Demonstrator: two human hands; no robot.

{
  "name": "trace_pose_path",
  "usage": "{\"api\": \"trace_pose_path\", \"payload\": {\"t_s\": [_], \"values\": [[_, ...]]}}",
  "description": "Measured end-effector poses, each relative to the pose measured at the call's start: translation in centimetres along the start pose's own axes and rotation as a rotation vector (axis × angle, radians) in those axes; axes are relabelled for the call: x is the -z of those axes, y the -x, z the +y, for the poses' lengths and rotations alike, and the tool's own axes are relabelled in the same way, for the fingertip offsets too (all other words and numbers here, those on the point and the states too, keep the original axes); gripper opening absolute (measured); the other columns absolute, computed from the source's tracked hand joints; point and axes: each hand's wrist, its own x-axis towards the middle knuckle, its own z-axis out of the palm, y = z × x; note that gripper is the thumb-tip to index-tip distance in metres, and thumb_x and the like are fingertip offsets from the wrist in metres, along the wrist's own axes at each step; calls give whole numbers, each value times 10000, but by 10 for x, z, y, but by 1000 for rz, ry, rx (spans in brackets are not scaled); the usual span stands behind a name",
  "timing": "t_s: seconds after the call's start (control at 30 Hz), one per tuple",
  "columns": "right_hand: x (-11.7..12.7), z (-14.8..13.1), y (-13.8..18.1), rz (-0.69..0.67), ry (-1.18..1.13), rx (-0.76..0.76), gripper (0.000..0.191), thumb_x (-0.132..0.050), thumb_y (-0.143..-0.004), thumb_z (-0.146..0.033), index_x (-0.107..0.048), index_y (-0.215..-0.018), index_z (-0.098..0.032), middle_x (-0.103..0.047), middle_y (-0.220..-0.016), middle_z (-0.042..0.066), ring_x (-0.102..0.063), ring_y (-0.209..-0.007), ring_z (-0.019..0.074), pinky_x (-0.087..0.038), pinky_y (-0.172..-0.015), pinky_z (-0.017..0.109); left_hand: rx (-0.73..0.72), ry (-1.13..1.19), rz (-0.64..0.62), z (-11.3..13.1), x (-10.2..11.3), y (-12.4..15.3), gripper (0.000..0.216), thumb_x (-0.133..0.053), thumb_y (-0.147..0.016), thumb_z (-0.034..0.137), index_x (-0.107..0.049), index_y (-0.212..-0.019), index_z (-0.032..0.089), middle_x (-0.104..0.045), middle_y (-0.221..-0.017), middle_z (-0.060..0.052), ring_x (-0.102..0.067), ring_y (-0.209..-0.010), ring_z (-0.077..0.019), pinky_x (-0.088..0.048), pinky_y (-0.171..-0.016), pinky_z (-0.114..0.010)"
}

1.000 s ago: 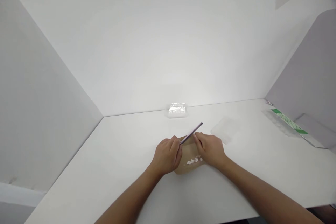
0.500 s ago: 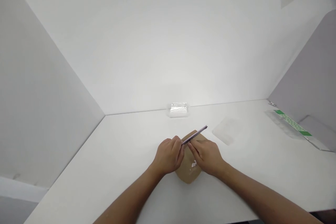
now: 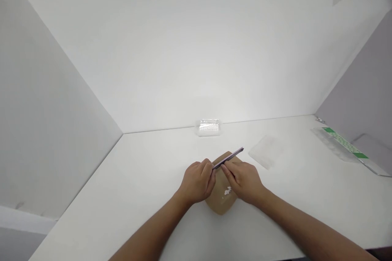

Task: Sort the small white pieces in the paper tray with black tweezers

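A thin, flat purple-grey strip (image 3: 234, 155), seen nearly edge-on, slants up to the right above a brown tray (image 3: 220, 208). My left hand (image 3: 198, 181) is closed around the strip's lower left end. Against the strip's underside, the thumb and fingers of my right hand (image 3: 245, 181) are pinched together; my knuckles hide part of their grip. Several small white pieces (image 3: 227, 191) lie in the tray, beside my right thumb. The hands cover both sides of the tray.
By the back wall stands a clear plastic container (image 3: 208, 127). A translucent sheet or bag (image 3: 266, 151) lies right of the tray. Farther right is a clear bag with a green patterned strip (image 3: 346, 142), near a thin curved rim (image 3: 375, 171).
The view has shifted very slightly. Both hands keep their hold at nearly the same place, and the strip's angle is almost unchanged.
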Motion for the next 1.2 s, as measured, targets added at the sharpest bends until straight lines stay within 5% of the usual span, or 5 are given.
{"api": "trace_pose_path", "payload": {"t_s": [0.3,1.2], "values": [[9,28,-10,66,44,-184,466,-301,-1087,-474,-440,-728,-211,-558,-584,-30,-470,-534,122,-227,-557,267,11,-1,-19,-1,-1,1,107,-415,-1005,193,-445,-906,221,-580,-780,-3,-479,-581,-151,-327,-573,-314],[7,34,-11,25,64,-239,438,-219,-1094,-415,-535,-855,-229,-623,-644,-11,-587,-607,160,-275,-585,272,35,11,-19,1,0,0,119,-422,-991,190,-426,-878,226,-558,-747,4,-470,-569,-145,-312,-552,-306]]}}
